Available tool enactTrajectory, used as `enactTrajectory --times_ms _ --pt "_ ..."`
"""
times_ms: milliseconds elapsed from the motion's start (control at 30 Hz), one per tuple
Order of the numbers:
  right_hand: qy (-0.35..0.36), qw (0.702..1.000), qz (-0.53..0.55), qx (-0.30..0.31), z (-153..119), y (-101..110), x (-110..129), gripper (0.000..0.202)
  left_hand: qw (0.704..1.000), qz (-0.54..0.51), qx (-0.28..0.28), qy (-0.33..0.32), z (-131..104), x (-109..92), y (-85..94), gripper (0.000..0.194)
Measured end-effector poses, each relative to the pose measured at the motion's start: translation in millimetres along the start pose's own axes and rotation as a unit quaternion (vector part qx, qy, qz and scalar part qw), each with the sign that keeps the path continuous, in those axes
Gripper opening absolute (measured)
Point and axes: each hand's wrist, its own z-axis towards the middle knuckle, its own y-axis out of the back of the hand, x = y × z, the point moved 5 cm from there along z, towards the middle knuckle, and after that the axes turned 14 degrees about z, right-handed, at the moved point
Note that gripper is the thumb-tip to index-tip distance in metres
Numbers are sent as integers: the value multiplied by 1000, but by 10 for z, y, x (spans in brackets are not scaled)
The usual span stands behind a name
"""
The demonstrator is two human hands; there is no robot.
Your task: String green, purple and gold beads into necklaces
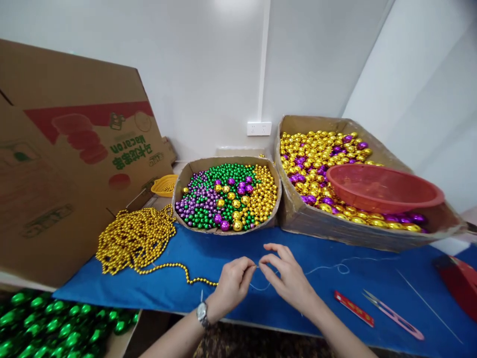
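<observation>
Both left hand (233, 284) and right hand (286, 276) are pinching narrowly, seemingly working thread (316, 269) before the bead box (192, 166), needing steadiness next.

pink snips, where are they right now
In the head view, the pink snips lie at the lower right on the blue cloth, between the red packet and the long thin rod.

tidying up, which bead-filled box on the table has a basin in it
The right cardboard box: a red basin rests on its gold and purple beads; the middle box has none.
</observation>
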Motion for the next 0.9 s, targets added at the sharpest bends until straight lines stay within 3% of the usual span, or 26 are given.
enactTrajectory --times_ms 233,533,667,767,900 --pt "1 1000 -7 -8 -29 -44 -27 17 1000 13 7 -12 -20 13 0 21" --pt "3 999 -26 -28 -31 216 -22 28 999 39 -6 -1 -19 68 15 19" --pt "-4 997 77 18 -97 -13 55 38 999 41 -13 -12 -14 29 11 18" --pt "-75 979 189 18 -155 -210 -3 33 999 38 -13 -16 -15 1 32 18" --pt "-145 954 261 6 -197 -293 -58 22 999 20 -14 -36 -26 -20 74 20"
